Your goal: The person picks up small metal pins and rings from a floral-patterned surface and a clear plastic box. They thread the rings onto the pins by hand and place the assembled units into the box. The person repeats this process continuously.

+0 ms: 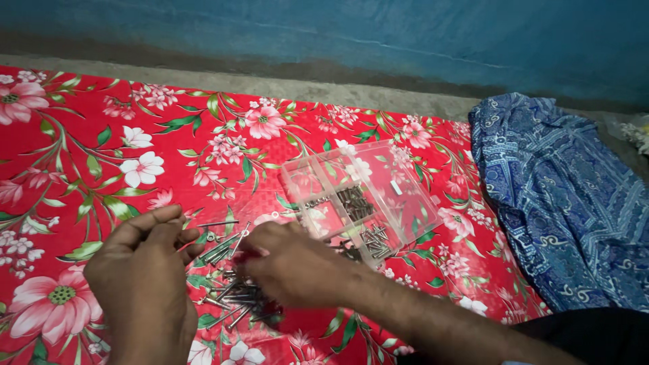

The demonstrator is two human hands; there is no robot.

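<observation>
right hand (294,263) fingers curled down over the loose silver metal screws (230,294), contents unclear; left hand (145,270) pinched narrow at 9 o'clock; clear plastic compartment box (405,196) at 2 o'clock, within reach for sorting.

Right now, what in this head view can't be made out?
- Right hand: its fingertips curl under over the pile of screws, so any grip is hidden.
- Left hand: anything pinched between its fingers is too small to tell.
- Clear compartment box: the fastener types inside are too small to tell.
- Blue patterned cloth: cut off by the right edge.
</observation>
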